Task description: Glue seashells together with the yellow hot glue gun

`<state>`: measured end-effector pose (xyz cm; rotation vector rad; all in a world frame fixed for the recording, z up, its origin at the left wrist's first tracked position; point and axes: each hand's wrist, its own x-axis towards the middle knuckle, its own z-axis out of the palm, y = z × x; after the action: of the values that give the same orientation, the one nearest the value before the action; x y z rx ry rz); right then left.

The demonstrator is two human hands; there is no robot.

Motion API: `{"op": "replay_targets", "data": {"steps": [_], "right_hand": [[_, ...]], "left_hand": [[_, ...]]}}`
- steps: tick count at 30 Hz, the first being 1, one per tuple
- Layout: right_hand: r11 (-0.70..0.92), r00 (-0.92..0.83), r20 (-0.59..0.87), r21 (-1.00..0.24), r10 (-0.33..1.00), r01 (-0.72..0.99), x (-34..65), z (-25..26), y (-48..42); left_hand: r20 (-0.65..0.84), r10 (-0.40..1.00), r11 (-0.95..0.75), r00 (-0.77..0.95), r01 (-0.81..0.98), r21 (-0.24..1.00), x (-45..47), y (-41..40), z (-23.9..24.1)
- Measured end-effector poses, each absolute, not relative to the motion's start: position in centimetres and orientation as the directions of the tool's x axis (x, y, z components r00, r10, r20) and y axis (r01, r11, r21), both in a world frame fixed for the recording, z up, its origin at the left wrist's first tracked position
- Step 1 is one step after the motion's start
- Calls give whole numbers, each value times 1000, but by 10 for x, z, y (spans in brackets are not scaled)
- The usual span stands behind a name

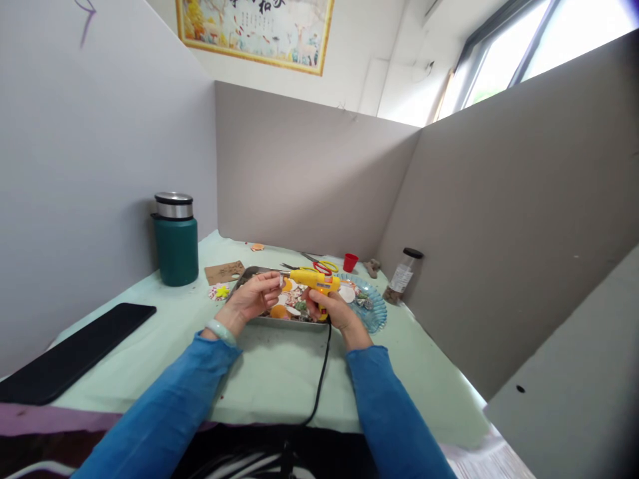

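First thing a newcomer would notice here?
Probably the yellow glue gun in the right hand, its nozzle pointing at the left hand above a cluttered metal tray. Next, the large teal flask standing at the table's left, then the small red cup behind the blue plate.

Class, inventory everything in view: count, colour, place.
tray: 1, silver, middle
pieces: many, multicoloured, in tray
glue gun: 1, yellow, over tray
cord: 1, black, below glue gun
plate: 1, blue, right
cup: 1, red, behind plate
scissors: count unclear, red-yellow, behind tray
jar: 1, clear, right
flask: 1, green, left
card: 1, brown, left
star: 1, yellow, near card
pad: 1, black, left
tablecloth: 1, pale green, underneath
partitions: 3, grey, three sides
framed picture: 1, gold-edged, top
window: 1, dark-framed, top right
left hand: 1, blue-sleeved, pinching pale piece
right hand: 1, blue-sleeved, gripping glue gun
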<state>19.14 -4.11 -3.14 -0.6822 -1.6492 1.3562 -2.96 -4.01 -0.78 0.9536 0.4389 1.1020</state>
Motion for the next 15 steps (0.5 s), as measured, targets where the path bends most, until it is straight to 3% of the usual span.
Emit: {"op": "replay_targets", "data": {"steps": [15], "right_hand": [[262, -517, 259, -963, 816, -69, 192, -30, -44]], "left_hand": [[128, 916, 144, 380, -609, 780, -31, -33, -12]]}}
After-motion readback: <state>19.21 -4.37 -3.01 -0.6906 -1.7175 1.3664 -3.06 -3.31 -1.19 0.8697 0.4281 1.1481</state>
